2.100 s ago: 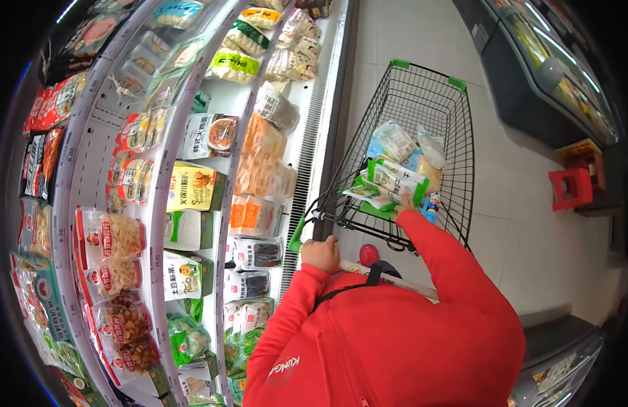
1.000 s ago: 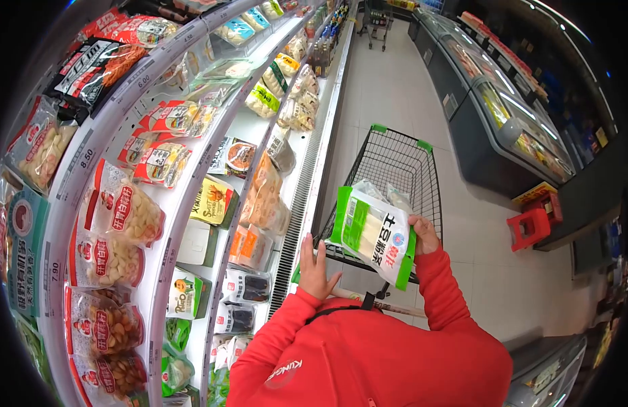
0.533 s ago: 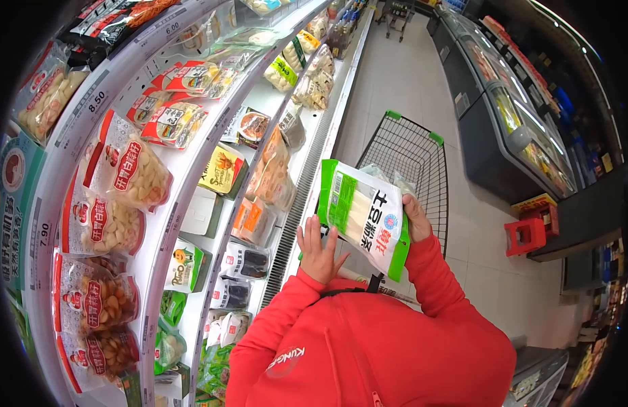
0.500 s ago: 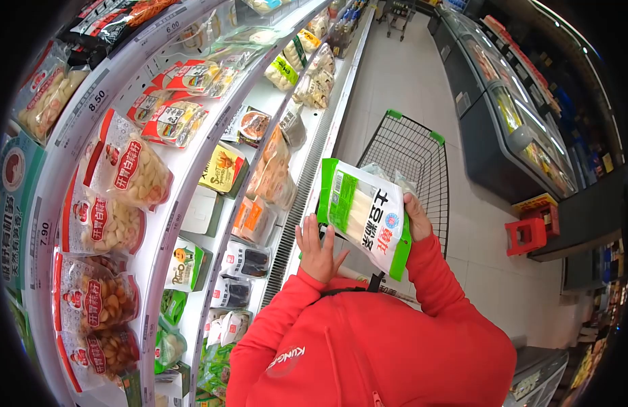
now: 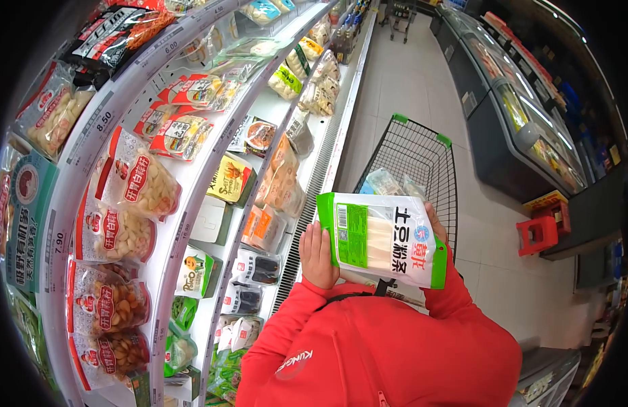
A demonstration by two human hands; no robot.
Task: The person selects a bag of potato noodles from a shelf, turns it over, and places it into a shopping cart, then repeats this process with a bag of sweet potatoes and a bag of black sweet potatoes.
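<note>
A white and green bag of potato noodles (image 5: 388, 237) is held up in front of my chest, its printed face toward me. My right hand (image 5: 436, 220) grips its right end, with most of the fingers hidden behind the bag. Against the bag's left edge lies my left hand (image 5: 317, 254), fingers stretched upward and its thumb out of sight. Beyond the bag stands a black wire shopping cart (image 5: 422, 159) with green corners. Inside the cart are some clear plastic packages (image 5: 385, 182), partly covered by the noodle bag.
A chilled shelf (image 5: 192, 203) runs along my left, holding bags of pickled garlic (image 5: 147, 180) and other packaged food. Freezer cases (image 5: 507, 102) line the right side of the tiled aisle (image 5: 371, 88). A red stool (image 5: 538, 234) stands by them. Farther off is another cart (image 5: 400, 19).
The noodle bag has turned closer to level and sits slightly lower and to the right. My left hand has come up against its left edge. More of the cart's contents show.
</note>
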